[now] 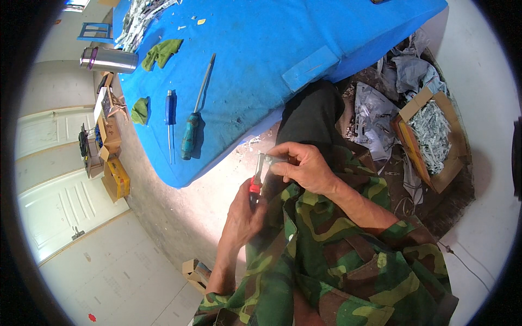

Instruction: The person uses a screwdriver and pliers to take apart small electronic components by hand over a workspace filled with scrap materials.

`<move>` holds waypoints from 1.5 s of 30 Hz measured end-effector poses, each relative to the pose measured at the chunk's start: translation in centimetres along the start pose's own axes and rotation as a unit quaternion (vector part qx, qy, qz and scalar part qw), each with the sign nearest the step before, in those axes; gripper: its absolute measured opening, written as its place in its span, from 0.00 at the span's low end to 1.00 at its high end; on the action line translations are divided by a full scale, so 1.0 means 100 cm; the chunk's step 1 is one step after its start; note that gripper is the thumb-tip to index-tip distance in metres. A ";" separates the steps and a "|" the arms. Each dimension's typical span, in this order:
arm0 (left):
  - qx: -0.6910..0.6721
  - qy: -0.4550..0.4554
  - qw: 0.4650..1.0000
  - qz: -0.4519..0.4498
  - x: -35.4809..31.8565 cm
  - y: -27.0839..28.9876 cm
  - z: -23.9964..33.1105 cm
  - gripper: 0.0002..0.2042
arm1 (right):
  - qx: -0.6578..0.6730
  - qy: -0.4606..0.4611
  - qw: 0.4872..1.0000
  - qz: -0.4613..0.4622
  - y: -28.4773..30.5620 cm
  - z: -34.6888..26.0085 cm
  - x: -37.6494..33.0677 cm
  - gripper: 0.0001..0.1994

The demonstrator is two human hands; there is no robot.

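Observation:
My left hand [240,216] is closed around a red-and-black-handled hand tool [254,187]. A narrow, silvery metal part of it points up from the fist; its exact kind is not clear. Just to the right, my right hand [308,167] pinches a small shiny metal piece [269,160] between thumb and fingers, against the tool's upper end. Both hands are above my lap, off the near edge of the blue-covered table [244,60]. On that cover lie a big screwdriver with a teal handle [190,136] and a slimmer screwdriver with a blue handle [170,111].
Green rags [162,54] and a pile of thin metal strips [138,24] lie on the table's far left, near a steel flask [109,60]. To my right, a cardboard box [448,174] full of metal strips stands beside crumpled plastic bags [372,117]. More boxes [116,179] line the left wall.

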State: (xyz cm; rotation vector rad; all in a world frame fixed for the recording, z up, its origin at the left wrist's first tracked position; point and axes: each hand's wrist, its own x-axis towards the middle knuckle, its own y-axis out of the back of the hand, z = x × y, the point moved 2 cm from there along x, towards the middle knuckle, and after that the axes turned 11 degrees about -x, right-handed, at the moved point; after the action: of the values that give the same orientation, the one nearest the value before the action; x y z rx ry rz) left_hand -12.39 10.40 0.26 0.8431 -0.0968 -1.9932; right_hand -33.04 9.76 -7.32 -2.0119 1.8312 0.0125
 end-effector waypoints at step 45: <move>-0.049 0.010 0.995 0.081 0.004 -0.024 -0.014 0.12 | -0.430 0.345 0.820 0.156 -0.006 -0.009 -0.002 0.16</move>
State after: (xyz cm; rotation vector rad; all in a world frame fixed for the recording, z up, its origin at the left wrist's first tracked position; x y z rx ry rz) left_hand -13.41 11.76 -1.95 0.7683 -0.0537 -1.8215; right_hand -32.71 9.71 -6.28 -2.4335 3.0255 0.2917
